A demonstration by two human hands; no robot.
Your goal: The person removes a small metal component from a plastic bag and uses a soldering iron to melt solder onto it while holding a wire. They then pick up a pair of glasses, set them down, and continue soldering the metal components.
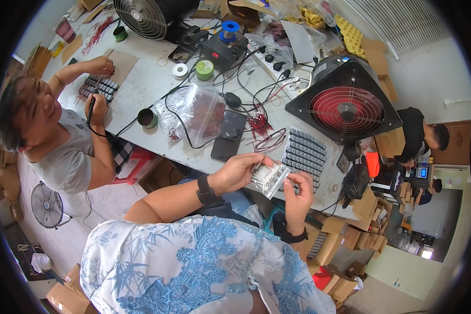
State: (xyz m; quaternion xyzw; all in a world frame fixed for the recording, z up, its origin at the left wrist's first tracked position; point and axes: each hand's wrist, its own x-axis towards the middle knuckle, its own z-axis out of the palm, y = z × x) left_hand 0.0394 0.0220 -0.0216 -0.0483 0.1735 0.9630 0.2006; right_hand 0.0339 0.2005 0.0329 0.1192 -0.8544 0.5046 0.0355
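A small clear zip bag (268,179) with pale contents is held up in front of me at the table's near edge. My left hand (236,174) pinches its left side between thumb and fingers. At the bag's right edge, my right hand (299,196) has its fingers curled, with thumb and fingertip on the plastic. Just beyond the hands lies a block of small grey-black parts in rows (304,157). Left of it are dark red wire loops (269,141) and a bundle of red wires (259,123). A dark phone-like slab (229,133) lies beyond my left hand.
Clear bags of red-wired parts (200,112) and a dark tin (147,118) lie on the white table (141,78). A square fan (348,107) stands at right; a soldering station (222,49) stands at the back, among cables. Left, a co-worker (70,141) holds a soldering iron over similar parts.
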